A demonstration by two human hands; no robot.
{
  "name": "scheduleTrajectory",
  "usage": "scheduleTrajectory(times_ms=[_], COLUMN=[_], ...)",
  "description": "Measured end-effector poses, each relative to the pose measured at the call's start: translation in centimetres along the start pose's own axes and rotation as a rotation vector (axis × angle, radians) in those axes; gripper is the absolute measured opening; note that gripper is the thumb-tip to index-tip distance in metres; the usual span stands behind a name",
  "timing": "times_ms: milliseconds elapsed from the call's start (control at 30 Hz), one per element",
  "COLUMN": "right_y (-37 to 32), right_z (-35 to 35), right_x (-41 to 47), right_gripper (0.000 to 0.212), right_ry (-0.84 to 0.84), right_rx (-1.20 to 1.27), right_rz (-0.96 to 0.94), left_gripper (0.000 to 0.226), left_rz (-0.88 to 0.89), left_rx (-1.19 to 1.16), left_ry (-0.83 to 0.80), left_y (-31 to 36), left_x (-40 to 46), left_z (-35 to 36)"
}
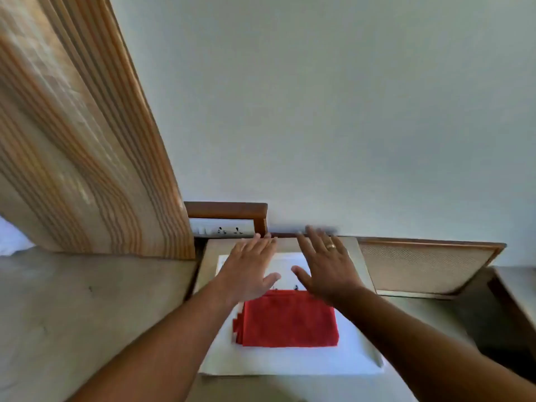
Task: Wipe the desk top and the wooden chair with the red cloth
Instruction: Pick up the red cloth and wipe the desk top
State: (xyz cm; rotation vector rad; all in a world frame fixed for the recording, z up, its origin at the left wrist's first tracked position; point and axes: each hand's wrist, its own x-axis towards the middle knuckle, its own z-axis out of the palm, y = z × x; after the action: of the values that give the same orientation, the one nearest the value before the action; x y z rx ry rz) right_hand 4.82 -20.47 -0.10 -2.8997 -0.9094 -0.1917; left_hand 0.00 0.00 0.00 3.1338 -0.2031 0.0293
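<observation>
Red cloth point(290, 319) lies folded beneath both hands point(249, 274) point(327, 271), fingers spread, holding nothing.

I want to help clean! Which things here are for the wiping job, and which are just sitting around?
For the job:
red cloth, folded
desk top
left hand and right hand, open above it

Just there:
white paper under the cloth
striped curtain
wall sockets

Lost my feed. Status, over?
Left hand and right hand open, holding nothing. Red cloth folded on white sheet. Nothing in the way.
</observation>
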Motion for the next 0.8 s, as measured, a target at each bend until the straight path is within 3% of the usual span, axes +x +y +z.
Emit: scheduleTrajectory(times_ms=[67, 167, 400, 533, 667, 800], right_y=[-0.2, 0.3, 1.2, 1.0, 1.7, 1.6], right_z=[2.4, 4.8, 4.3, 4.1, 3.5, 0.9], right_x=[-2.8, -5.8, -2.4, 0.1, 1.6, 3.4], right_gripper=[0.075, 0.069, 0.077, 0.065, 0.031, 0.015], right_ry=[-0.235, -0.324, -0.480, -0.735, -0.916, -0.924], right_rx=[0.048, 0.146, 0.069, 0.088, 0.336, 0.857], right_rz=[0.008, 0.023, -0.035, -0.094, -0.161, -0.024], left_gripper=[0.069, 0.064, 0.078, 0.068, 0.040, 0.030], left_rz=[0.125, 0.211, 0.001, -0.058, -0.134, -0.259], left_rx=[-0.057, -0.015, -0.007, -0.014, -0.401, -0.771], left_ry=[-0.146, -0.241, -0.318, -0.472, -0.566, -0.489], left_y=[0.6, 0.7, 1.5, 1.7, 0.6, -3.0], left_x=[-1.9, -4.0, -2.1, -0.8, -1.6, -3.5], left_z=[2.1, 4.5, 4.3, 3.4, 3.1, 0.4])
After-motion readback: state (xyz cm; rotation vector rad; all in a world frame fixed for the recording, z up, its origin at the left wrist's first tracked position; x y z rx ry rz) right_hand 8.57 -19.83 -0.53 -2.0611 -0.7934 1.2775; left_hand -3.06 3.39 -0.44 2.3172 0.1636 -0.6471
